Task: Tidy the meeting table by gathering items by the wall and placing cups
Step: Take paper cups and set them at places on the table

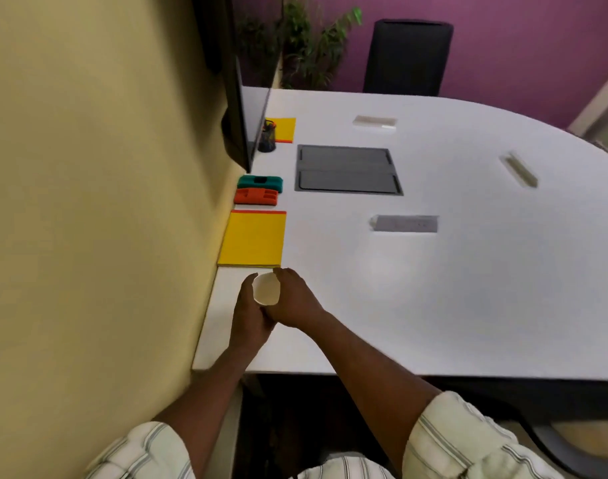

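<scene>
A white paper cup [267, 288] is held between both hands above the near left part of the white meeting table [434, 288]. My left hand [249, 316] wraps it from the left and below; my right hand [295, 300] grips its right side. Along the yellow wall lie a yellow pad with a red edge [252, 238], an orange holder [256, 196], a teal holder [260, 182], a dark mesh pen cup [267, 137] and a second yellow pad [284, 129].
A grey cable hatch [347, 169] is set into the table's middle. Three flat slot covers [404, 223] [518, 171] [374, 121] lie further right. A dark screen [238, 108] hangs on the wall. A black chair [408, 57] and a plant [309, 46] stand at the far end.
</scene>
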`<act>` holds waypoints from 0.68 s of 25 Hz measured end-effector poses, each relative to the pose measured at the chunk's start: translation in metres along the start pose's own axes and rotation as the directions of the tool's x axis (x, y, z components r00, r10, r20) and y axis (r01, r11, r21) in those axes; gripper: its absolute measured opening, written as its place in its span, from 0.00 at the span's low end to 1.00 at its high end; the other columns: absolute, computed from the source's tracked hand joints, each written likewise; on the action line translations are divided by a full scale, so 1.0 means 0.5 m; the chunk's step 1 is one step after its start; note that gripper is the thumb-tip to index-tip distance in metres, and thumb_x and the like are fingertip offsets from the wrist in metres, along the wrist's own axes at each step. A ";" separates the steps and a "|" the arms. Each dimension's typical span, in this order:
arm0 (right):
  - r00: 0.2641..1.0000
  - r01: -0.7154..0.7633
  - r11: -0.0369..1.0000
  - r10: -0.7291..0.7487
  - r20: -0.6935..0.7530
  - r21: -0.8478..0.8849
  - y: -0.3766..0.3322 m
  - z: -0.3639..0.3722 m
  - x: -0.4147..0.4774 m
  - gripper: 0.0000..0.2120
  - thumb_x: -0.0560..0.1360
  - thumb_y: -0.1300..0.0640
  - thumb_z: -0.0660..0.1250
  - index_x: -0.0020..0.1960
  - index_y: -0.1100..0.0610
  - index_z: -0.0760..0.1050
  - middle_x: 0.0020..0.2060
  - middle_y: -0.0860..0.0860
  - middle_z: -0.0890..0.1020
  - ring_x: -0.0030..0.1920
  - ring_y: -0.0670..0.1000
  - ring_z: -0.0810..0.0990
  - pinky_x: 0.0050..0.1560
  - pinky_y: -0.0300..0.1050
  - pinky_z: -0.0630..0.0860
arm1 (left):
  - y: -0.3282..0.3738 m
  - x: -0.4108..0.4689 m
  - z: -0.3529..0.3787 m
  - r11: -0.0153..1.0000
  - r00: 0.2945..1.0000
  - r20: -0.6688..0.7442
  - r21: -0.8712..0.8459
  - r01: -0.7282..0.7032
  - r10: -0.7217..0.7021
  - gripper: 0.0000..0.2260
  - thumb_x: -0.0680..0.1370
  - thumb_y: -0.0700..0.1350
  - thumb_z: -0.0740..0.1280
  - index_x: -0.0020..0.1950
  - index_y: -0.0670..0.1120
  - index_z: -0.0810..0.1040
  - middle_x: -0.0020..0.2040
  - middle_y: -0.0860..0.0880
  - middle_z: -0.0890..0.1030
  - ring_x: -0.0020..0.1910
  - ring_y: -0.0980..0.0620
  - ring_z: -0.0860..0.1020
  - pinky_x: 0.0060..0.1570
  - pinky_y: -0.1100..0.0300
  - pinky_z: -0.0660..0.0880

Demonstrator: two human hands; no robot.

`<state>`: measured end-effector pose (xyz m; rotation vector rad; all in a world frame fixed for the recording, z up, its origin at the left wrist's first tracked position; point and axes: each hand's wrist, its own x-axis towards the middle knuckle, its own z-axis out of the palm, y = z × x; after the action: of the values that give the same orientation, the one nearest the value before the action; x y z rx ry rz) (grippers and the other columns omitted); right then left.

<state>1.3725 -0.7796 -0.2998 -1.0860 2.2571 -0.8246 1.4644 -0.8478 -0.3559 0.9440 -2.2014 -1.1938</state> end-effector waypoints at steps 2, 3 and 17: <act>0.997 -0.072 0.997 0.072 -0.033 0.006 0.019 -0.014 -0.054 0.41 0.69 0.52 0.74 0.75 0.60 0.58 0.70 0.55 0.67 0.69 0.56 0.68 0.65 0.49 0.69 | 0.021 -0.036 0.026 0.994 1.000 0.009 -0.112 0.018 -0.017 0.24 0.72 0.35 0.70 0.63 0.54 0.69 0.56 0.56 0.77 0.55 0.50 0.76 0.46 0.67 0.76; 0.993 -0.104 0.994 0.105 -0.062 0.014 0.030 -0.022 -0.084 0.41 0.69 0.52 0.74 0.75 0.59 0.58 0.71 0.55 0.66 0.69 0.56 0.67 0.66 0.50 0.69 | 0.032 -0.058 0.041 0.984 0.999 0.029 -0.171 0.044 -0.039 0.25 0.70 0.34 0.71 0.63 0.51 0.70 0.56 0.55 0.77 0.55 0.49 0.76 0.46 0.65 0.76; 0.927 -0.146 0.982 0.178 -0.331 0.119 0.122 -0.204 -0.402 0.41 0.70 0.52 0.73 0.76 0.57 0.55 0.73 0.52 0.63 0.72 0.54 0.65 0.69 0.49 0.67 | 0.280 -0.253 0.189 0.927 0.973 0.087 -0.333 -0.173 0.213 0.27 0.66 0.39 0.74 0.63 0.43 0.71 0.58 0.47 0.77 0.56 0.46 0.77 0.55 0.56 0.75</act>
<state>1.3867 -0.5548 -0.2375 -0.7449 2.5199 -1.1047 1.4357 -0.6479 -0.2946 0.5193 -2.0437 -1.4902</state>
